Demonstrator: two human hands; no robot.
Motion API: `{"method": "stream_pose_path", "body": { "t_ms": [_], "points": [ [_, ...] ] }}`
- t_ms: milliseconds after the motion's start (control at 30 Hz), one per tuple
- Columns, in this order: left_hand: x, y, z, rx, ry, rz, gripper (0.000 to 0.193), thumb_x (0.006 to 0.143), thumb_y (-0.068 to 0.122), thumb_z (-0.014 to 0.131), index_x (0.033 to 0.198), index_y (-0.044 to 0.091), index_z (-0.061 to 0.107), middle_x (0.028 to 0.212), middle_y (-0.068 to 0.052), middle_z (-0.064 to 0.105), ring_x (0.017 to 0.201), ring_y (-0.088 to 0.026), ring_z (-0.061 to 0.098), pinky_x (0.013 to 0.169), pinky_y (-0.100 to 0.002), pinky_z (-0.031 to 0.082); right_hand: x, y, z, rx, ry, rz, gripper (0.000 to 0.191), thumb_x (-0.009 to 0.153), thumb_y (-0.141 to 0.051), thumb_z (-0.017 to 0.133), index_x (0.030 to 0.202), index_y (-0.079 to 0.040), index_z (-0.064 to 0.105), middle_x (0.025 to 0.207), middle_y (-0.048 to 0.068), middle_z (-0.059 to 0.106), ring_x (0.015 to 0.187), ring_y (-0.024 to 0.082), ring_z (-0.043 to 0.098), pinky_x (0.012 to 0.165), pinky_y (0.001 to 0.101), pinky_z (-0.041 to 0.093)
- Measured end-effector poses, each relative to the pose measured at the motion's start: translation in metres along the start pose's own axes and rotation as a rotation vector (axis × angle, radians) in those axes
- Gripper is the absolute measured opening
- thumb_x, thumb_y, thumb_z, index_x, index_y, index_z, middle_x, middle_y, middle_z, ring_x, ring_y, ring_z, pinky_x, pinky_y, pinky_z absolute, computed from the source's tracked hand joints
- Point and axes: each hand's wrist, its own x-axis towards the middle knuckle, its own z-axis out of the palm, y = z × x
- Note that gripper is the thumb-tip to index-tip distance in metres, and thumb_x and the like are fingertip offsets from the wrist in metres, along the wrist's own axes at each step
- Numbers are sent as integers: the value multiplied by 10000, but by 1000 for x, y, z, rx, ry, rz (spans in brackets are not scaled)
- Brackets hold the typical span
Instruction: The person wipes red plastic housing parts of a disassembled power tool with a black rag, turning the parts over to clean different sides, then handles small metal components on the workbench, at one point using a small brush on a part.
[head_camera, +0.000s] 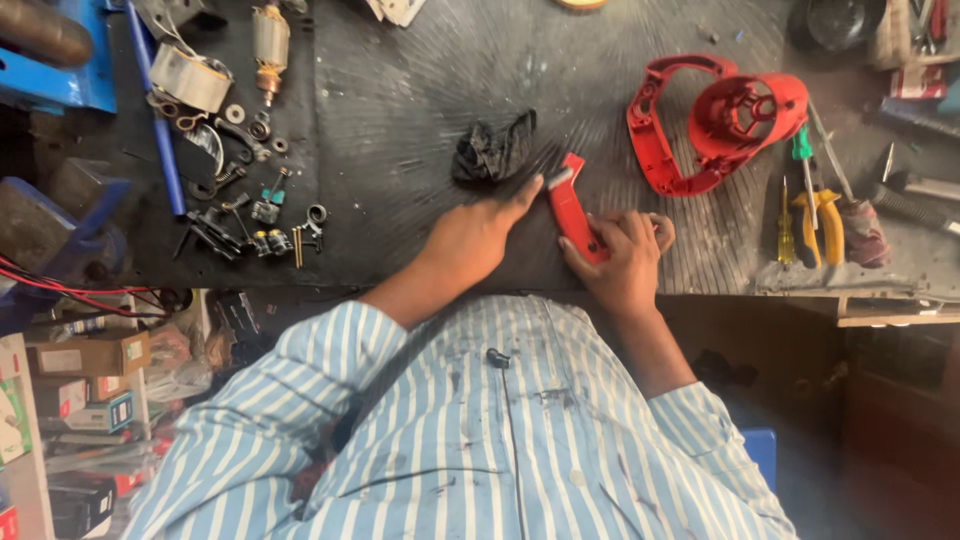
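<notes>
Red plastic piece (572, 208), long and narrow with a notched upper end, lies at the near edge of the dark surface (420, 60) in the head view, directly in front of the person. The right hand (622, 258) is wrapped around its lower end, fingers curled over it, so only the upper part shows. The left hand (470, 238) lies flat and unclenched on the surface just beside it, its outstretched fingertips touching the piece's upper left edge; it grips nothing.

Just beyond the left hand's fingertips sits a crumpled black rag (494, 148). Farther right, well apart from the hands, rests a red tool housing (712, 120) with a looped handle and a round open barrel. Near it on the right lie a green-handled screwdriver (803, 160), a yellow-handled screwdriver (785, 225) and yellow-handled pliers (826, 222).

On the left part of the surface are a motor armature (270, 45) with copper windings, a wound stator (188, 78), and a scatter of small washers, screws and metal parts (255, 215). A blue rod (158, 125) runs alongside them.

The person's blue-and-white striped shirt (470, 440) fills the bottom of the view, sleeves rolled up on both forearms. Cardboard boxes (85, 355) are stacked below the surface at the lower left.
</notes>
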Motion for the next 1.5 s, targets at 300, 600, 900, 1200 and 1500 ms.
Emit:
{"method": "stream_pose_path", "body": {
  "t_ms": [300,600,900,1200,1500],
  "points": [
    [0,-14,-6,275,35,38,747,910,133,592,1609,213,341,752,-87,651,535,-260,660,466,-405,541,11,-45,2,54,-27,87,408,721,-293,926,1011,-52,770,1001,86,637,1052,314,575,991,435,420],
    [-27,-32,-40,196,-57,79,741,900,114,579,1601,193,353,773,-133,676,581,-331,689,518,-458,564,10,-79,-4,72,-42,49,448,691,-339,925,990,-51,758,1034,82,650,1048,281,584,1013,424,418],
    [-92,-56,-82,94,-281,38,777,859,102,602,1574,288,365,849,-181,687,704,-413,706,633,-534,569,4,-108,2,149,-7,123,450,674,-330,921,1025,-74,803,1022,41,660,1055,250,590,1001,392,438],
    [-75,-117,-150,246,334,-23,584,902,189,672,1473,171,552,1273,-91,669,1102,-295,644,940,-477,490,-4,-142,20,4,143,246,656,715,-351,916,1251,-33,713,1197,123,620,1282,316,524,1255,580,193],
    [-33,-94,-115,109,197,250,343,851,321,798,1139,171,689,1223,-5,668,1160,-239,581,1027,-489,381,-25,-181,35,162,198,265,461,839,-195,822,1258,-73,672,1278,111,622,1298,320,552,1219,478,376]
  ]
}}
